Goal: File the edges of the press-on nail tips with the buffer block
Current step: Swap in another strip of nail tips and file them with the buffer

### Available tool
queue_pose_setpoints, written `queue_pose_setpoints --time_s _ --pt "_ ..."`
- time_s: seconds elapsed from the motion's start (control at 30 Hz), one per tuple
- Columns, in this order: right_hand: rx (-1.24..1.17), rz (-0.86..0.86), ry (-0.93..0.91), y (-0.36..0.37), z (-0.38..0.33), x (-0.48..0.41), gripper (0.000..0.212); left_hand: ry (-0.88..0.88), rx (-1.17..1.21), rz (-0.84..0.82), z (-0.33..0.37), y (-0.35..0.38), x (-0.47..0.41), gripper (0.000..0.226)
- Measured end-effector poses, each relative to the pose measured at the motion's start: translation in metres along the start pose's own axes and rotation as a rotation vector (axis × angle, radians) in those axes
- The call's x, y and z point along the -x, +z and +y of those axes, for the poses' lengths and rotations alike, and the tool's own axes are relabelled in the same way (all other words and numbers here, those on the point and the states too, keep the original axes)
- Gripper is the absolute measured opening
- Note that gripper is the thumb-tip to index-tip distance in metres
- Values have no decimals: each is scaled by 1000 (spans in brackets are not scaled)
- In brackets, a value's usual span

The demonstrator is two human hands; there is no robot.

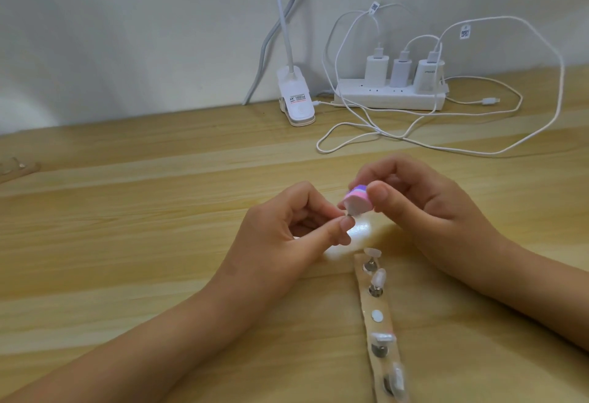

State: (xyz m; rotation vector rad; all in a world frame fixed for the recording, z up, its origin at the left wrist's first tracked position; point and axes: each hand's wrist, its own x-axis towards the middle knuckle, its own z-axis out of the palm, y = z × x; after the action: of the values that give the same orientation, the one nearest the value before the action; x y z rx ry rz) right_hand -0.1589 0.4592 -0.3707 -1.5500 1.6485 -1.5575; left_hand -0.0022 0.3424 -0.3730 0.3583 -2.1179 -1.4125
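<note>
On the light wooden counter (127,243), the right hand (420,208) grips a pink-and-purple layered buffer block (358,201) between thumb and fingers. At the block's 7 o'clock, the left hand (287,227) pinches a tiny grey-stemmed piece (349,217) against it. At 5 o'clock lies a beige strip (381,326) carrying clear press-on nail tips (379,276) on metal studs.

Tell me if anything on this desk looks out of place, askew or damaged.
Nothing looks spilled or damaged. One oddity: the holder strip has a bare white disc midway where the other spots carry nail tips. That missing tip is probably the small piece the left hand pinches against the buffer block in the right hand.
</note>
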Motion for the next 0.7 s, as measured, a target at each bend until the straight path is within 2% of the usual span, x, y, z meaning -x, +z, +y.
queue_pose_setpoints --time_s 0.17,0.37,0.43,0.53,0.7 --pt "9 -32 10 0 -1 0 27 1 11 9 0 -1 0 13" --pt "58 -14 11 -1 0 0 16 -6 32 10 1 -1 0 13" --pt "81 15 -26 -2 0 0 19 -7 29 7 0 -1 -1 13" --pt "75 -36 40 -1 1 -1 28 -3 40 21 -1 -1 -1 15" --pt "50 -55 46 -1 2 -1 23 10 51 27 1 -1 -1 17"
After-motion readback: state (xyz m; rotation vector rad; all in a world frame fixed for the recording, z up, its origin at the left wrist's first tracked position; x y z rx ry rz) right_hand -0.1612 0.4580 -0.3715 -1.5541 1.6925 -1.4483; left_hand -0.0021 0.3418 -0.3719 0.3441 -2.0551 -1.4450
